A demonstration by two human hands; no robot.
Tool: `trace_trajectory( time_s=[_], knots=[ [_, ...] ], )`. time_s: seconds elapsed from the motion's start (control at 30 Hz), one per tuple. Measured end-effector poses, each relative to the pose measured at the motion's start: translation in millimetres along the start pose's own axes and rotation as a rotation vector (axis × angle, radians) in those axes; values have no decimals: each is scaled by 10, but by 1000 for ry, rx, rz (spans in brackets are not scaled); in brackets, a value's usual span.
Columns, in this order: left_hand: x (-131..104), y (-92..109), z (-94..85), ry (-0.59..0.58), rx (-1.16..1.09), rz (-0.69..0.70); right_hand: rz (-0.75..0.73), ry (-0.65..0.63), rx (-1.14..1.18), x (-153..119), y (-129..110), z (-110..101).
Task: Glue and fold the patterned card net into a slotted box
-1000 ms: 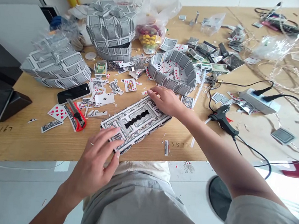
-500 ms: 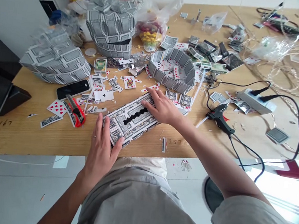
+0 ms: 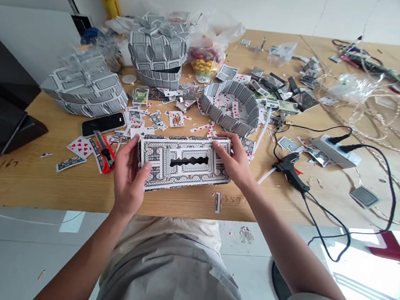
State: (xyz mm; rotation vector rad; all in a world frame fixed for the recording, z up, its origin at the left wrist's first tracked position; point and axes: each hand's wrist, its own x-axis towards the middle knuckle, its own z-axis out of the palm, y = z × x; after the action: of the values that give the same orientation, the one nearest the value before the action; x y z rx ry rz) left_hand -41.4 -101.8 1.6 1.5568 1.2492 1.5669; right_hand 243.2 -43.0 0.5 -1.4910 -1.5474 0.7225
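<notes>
Between my hands is a rectangular box (image 3: 186, 173) covered in grey-and-white playing cards, with a dark wavy-edged slot in its top, like a tissue box. My left hand (image 3: 130, 176) grips its left end, thumb on the top face and fingers behind. At the opposite end, my right hand (image 3: 233, 158) holds the far corner, thumb on top. The box tilts towards me over the near part of the table; its underside is hidden. Loose playing cards (image 3: 176, 118) lie just behind it. A red utility knife (image 3: 105, 153) rests left of my left hand.
Two card-covered baskets (image 3: 88, 86) and a phone (image 3: 103, 124) are at the left. An open card-walled tray (image 3: 228, 119) stands behind the box. To the right are a glue gun (image 3: 291, 172), a power strip (image 3: 335, 151) and tangled rope (image 3: 379, 127). Card scraps litter the table.
The box has turned from a diagonal to nearly level and tilted up towards me. My hands have moved from lying on it to gripping its two ends. The view has shifted slightly.
</notes>
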Motion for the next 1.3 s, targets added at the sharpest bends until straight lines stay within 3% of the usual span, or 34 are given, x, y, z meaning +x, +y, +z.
trace_trajectory(
  time_s=[0.1,0.2,0.43,0.53,0.63,0.83,1.03,1.13,1.3],
  knots=[
    [226,-79,-24,-5,52,-17,-46,153,104,-33,-41,70],
    [370,-147,-72,-54,127,-63,-133,214,132,-84,-87,108],
    [778,-206,-175,-244,189,69,-340,34,190,32,-147,43],
    [986,-254,-106,-240,188,53,-278,14,266,221,-120,69],
    [1096,-345,-24,-227,156,-29,-118,-3,305,370,-77,132],
    [1052,-567,-18,-182,125,-228,175,-100,342,490,0,246],
    [1058,-657,-65,-193,113,-287,156,26,312,557,134,300],
    [996,-515,-107,-240,233,-171,23,9,234,416,99,220],
    [665,-176,-173,-321,451,200,-354,-58,-120,-29,-18,61]
  ],
)
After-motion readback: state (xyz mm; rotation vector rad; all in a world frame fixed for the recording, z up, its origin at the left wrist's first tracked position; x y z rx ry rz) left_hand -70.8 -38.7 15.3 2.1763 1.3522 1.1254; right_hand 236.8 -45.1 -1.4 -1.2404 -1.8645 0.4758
